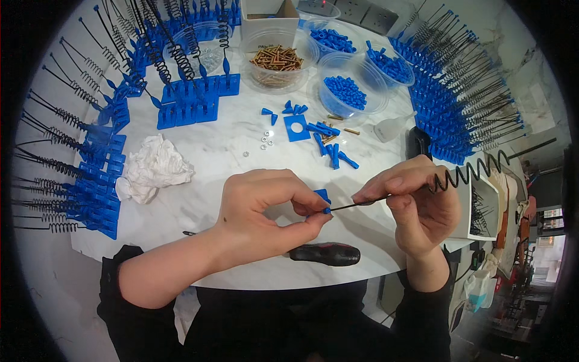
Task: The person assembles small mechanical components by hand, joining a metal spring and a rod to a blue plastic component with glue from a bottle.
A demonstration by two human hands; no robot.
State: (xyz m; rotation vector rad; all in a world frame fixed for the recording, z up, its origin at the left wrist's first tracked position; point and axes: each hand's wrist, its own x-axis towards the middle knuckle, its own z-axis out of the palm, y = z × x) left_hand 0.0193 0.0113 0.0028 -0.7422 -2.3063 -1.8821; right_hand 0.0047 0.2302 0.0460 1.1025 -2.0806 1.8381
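My left hand pinches a small blue plastic cap between thumb and forefinger, above the middle of the table. In my right hand is a black coiled spring wire, gripped by its straight end. That end reaches left to the blue cap and touches it; whether it sits inside cannot be told. The coil sticks out past my right hand, toward the upper right. Just behind my left fingertips lies a blue plastic piece, partly hidden. Below my hands rests a screwdriver with a black handle.
Finished-looking blue bases with springs crowd the left and right sides. Clear tubs hold brass screws and small blue parts. Loose blue cones, nuts and a crumpled tissue lie on the white table.
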